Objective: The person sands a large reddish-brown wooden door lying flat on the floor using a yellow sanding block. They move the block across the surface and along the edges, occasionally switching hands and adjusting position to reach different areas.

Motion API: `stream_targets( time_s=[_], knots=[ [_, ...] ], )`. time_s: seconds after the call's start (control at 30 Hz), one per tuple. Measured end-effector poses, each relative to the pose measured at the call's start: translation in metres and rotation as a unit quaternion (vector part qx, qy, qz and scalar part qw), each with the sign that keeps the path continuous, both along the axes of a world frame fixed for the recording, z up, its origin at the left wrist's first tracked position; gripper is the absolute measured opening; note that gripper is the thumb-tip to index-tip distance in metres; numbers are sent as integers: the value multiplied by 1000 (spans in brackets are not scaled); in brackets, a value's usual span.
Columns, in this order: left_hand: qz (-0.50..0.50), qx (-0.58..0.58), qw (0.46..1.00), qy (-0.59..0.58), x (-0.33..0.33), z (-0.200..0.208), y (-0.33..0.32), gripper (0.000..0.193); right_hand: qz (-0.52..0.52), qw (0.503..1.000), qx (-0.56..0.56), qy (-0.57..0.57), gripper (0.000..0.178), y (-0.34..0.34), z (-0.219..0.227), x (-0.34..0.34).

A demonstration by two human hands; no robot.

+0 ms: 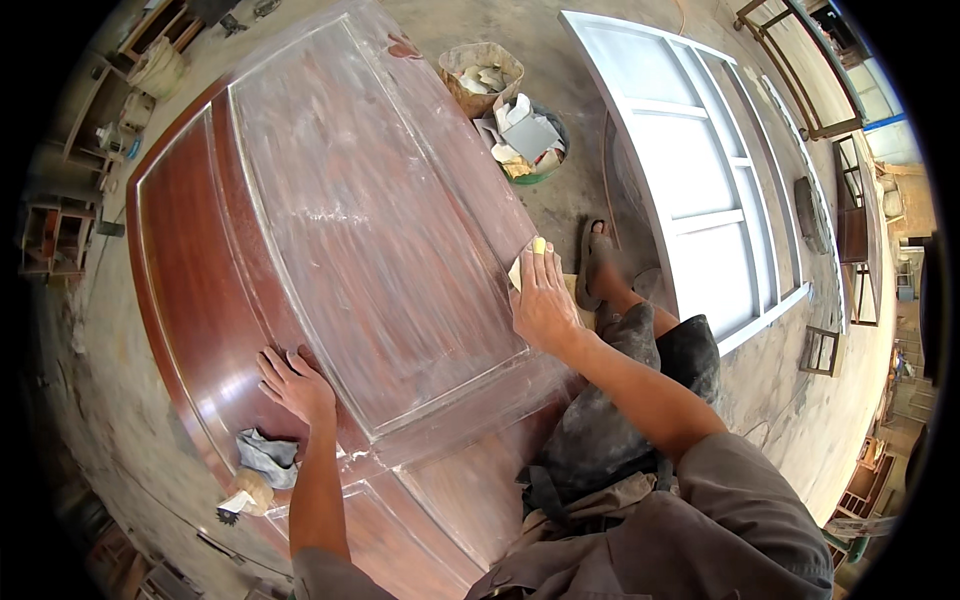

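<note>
A large reddish-brown wooden door panel [400, 250] lies in front of me, its raised mouldings and much of its face covered with whitish dust. My left hand [297, 387] rests palm down on the glossier left part, fingers spread and holding nothing. At the right edge of the panel, my right hand [545, 300] presses a piece of pale sandpaper [515, 272] against the wood, mostly hidden under the fingers. Yellow wrapping [539, 245] covers one fingertip of that hand. A crumpled grey cloth [268, 457] lies on the panel below my left hand.
Beside the cloth is a tan roll-shaped object [252, 488]. Beyond the panel's right edge stand a sack [482, 75] and a green-rimmed bin [540, 178] of scraps. A white-painted frame [655, 105] stands to the right. My sandalled foot [590, 265] is between it and the panel.
</note>
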State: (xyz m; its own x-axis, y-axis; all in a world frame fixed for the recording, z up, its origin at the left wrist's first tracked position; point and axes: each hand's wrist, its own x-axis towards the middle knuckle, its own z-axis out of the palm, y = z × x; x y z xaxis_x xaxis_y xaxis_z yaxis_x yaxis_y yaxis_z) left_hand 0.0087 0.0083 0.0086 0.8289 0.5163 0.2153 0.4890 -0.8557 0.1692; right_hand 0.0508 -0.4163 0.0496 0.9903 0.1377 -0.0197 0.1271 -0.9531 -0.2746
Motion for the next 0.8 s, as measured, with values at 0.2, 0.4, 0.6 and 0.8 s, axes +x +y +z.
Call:
stream_targets(
  time_s=[0.2, 0.4, 0.6, 0.8],
  knots=[
    [-8, -21, 1000, 0, 8, -10, -15, 58, 1, 999, -39, -36, 70, -7, -1, 46],
    [-7, 5, 1000, -14, 5, -5, 0, 58, -114, 988, 36, 96, 81, 7, 26, -178],
    [-13, 8, 1000, -13, 6, -11, -5, 59, -45, 997, 35, 52, 77, 0, 30, -110],
    [-12, 21, 999, -22, 10, -10, -5, 59, -6, 999, 19, 51, 76, -7, 31, -137]
  ],
)
